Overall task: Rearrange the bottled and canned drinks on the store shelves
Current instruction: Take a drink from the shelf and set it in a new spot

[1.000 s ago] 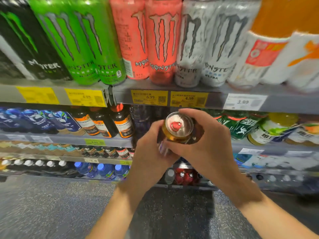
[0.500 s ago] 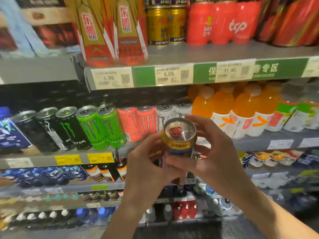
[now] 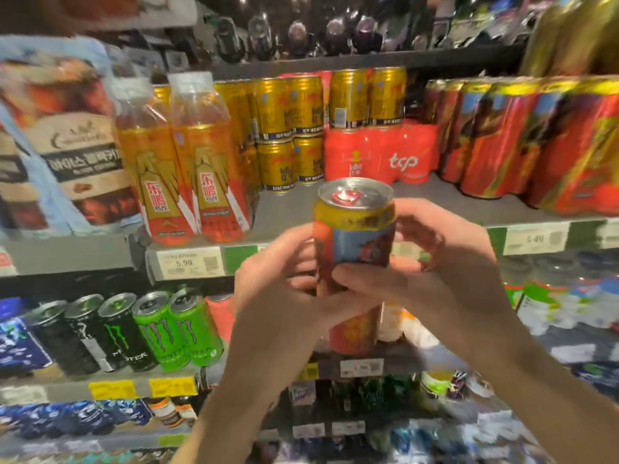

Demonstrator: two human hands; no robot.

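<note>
Can (image 3: 355,229): upright, silver lid with a red tab, yellow band under the rim, blue and red print below; I see it held in front of the shelf edge (image 3: 335,252), not standing on it
Left hand (image 3: 284,296): I see its fingers curled round the can's left side, gripping the lower body; forearm runs down to the bottom of the view
Right hand (image 3: 432,272): wrapped round the can's right side, thumb across the front low on the blue print; fingers behind the can are blurred
Shelf above the can: small gold cans (image 3: 291,128) stacked in two tiers behind it; a red shrink-wrapped pack marked tcp (image 3: 382,155) just right of them; tall red and yellow cans (image 3: 522,142) further right of the can
Left of the can: two orange bottles (image 3: 187,169) with red and gold labels stand on the same shelf; beside them a blurred pouch (image 3: 67,145)
Below the can, to its left: black cans (image 3: 83,333) and green cans (image 3: 177,326) in a row on the next shelf down; yellow price tags (image 3: 144,388) under them
Price tag (image 3: 189,262): white, reads 5.99, on the shelf edge left of the can
</note>
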